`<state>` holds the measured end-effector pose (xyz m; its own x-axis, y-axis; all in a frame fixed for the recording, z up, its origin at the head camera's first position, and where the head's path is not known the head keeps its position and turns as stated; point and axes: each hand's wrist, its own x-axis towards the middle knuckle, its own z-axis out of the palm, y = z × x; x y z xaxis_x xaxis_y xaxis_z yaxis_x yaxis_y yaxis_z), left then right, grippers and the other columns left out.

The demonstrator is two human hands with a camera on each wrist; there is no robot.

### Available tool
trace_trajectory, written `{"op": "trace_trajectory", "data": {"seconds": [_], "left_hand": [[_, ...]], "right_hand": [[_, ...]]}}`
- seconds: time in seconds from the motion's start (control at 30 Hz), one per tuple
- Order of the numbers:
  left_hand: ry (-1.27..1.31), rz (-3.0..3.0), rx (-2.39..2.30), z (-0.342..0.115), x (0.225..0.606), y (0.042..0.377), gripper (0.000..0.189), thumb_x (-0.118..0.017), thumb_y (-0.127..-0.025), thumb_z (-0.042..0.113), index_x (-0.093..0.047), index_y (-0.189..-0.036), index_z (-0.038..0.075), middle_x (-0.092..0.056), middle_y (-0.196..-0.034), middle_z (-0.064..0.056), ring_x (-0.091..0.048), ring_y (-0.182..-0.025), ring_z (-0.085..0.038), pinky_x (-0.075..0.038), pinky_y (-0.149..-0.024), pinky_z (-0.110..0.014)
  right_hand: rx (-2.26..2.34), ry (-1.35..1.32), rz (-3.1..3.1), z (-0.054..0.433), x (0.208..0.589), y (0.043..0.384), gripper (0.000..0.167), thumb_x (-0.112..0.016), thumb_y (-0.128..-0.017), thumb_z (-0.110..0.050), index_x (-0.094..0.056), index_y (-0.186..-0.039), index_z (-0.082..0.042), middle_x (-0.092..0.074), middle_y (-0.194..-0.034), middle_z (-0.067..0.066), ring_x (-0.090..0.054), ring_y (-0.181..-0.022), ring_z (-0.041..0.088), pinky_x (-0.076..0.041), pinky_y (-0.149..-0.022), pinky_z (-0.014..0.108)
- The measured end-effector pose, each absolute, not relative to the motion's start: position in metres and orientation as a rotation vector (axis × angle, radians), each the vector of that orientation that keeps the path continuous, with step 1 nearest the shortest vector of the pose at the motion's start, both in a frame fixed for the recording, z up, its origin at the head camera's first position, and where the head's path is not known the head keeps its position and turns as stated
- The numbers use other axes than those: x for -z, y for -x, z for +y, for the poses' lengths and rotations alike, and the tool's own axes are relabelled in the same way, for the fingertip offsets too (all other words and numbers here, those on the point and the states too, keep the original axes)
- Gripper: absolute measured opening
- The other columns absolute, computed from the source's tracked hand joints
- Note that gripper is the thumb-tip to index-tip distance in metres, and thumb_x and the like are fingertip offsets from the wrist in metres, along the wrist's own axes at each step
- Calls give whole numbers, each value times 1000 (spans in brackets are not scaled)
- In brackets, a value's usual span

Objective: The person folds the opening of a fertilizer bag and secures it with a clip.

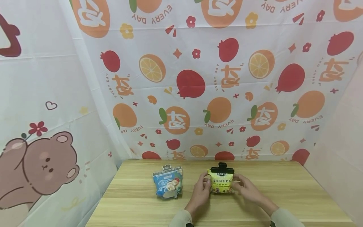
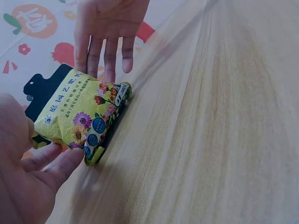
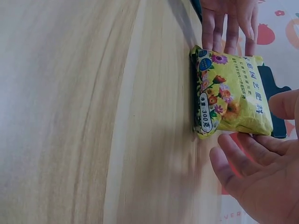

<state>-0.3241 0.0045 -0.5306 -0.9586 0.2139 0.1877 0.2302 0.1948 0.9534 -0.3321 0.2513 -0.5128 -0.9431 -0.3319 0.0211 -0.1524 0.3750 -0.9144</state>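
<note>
A small yellow fertilizer bag [image 1: 221,183] with printed flowers stands on the wooden table, its top closed by a black clip [image 1: 222,169]. At its left side is my left hand [image 1: 202,190], the fingertips against the bag's edge. My right hand [image 1: 248,190] is at the opposite side, its fingers reaching to the bag's right edge. In the left wrist view, the left fingers [image 2: 58,165] extend fairly straight by the bag. From the right wrist, the right fingers [image 3: 247,161] also look extended, with the thumb apart.
To the left, a blue food bag [image 1: 168,184] with a clip [image 1: 167,170] along its top stands on the wooden table [image 1: 136,201]. Behind the table hangs a fruit-print curtain [image 1: 170,110]. Cloth with a bear print [image 1: 48,164] lines the left side.
</note>
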Motion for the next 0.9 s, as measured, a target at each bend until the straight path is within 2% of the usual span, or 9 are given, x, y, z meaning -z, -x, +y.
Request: {"op": "trace_trajectory", "data": {"seconds": [0.17, 0.37, 0.5, 0.63, 0.77, 0.9], "left_hand": [[420, -2378, 2003, 6, 532, 325, 43, -43, -109, 16, -41, -149, 0, -63, -128, -22, -67, -106, -28, -55, -81, -27], [353, -2364, 2044, 11, 533, 326, 36, -43, -109, 16, -48, -142, 2, -61, -136, -23, -64, -120, -30, -57, -94, -35], [350, -2387, 1998, 14, 534, 326, 34, -44, -109, 16, -52, -139, 3, -60, -139, -21, -59, -128, -35, -53, -103, -46], [361, -2420, 1964, 16, 534, 325, 37, -44, -109, 16, -53, -141, 0, -56, -146, -22, -54, -134, -39, -45, -111, -54], [390, -2451, 1907, 19, 534, 325, 38, -43, -109, 14, -53, -142, -2, -50, -153, -23, -52, -137, -40, -44, -112, -54], [426, -2486, 1818, 21, 536, 327, 38, -44, -108, 14, -55, -141, -4, -53, -150, -23, -55, -134, -40, -47, -109, -53]], "right_hand": [[1635, 410, 2445, 252, 516, 336, 57, -54, -105, -22, -36, -147, 13, -47, -143, 38, -66, -114, 36, -61, -84, 38], [1635, 349, 2450, 254, 518, 343, 57, -53, -105, -24, -36, -147, 12, -48, -142, 35, -67, -112, 33, -61, -84, 39], [1649, 329, 2412, 256, 518, 344, 59, -52, -106, -26, -34, -148, 13, -49, -141, 34, -67, -112, 34, -61, -86, 43], [1641, 329, 2415, 256, 518, 345, 60, -50, -107, -25, -32, -147, 16, -52, -137, 34, -67, -111, 34, -61, -85, 45], [1629, 310, 2435, 257, 519, 348, 62, -48, -107, -28, -32, -147, 17, -58, -131, 30, -67, -108, 31, -60, -83, 42], [1600, 253, 2471, 257, 520, 350, 63, -47, -108, -31, -34, -147, 15, -61, -129, 27, -67, -109, 29, -60, -83, 40]]}}
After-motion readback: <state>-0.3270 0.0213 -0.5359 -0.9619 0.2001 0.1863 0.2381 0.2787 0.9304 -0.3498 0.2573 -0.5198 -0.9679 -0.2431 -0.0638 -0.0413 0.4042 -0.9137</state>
